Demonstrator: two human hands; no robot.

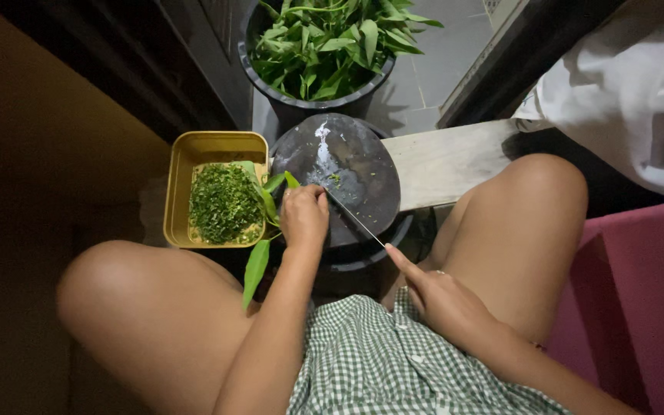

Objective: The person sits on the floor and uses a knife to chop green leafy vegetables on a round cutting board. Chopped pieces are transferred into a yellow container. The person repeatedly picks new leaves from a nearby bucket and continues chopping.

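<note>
**A:** Start at the left hand (pixel 303 216). The fingers are curled tight together, pinching a bunch of long green leaves (pixel 269 201) down against the left edge of the round dark chopping board (pixel 363 173).

**B:** And the right hand (pixel 438 296)?

**A:** The forefinger is stretched straight along the back of a thin knife (pixel 355 218), the other fingers folded around the handle. The blade runs from that fingertip up and left across the board, its tip almost at the left knuckles.

**B:** Where do the leaves go from there?

**A:** They stick out left and downward from the fist; one long leaf (pixel 256 269) hangs off below the board, over the left thigh.

**B:** What's around the board?

**A:** Just beside it on the left, a yellow rectangular tray (pixel 180 170) with a heap of finely chopped greens (pixel 223 203). Beyond the board, a black bucket (pixel 270 86) full of whole leafy stems. A pale plank (pixel 447 157) runs off to the right, with white cloth (pixel 632 84) above it.
</note>
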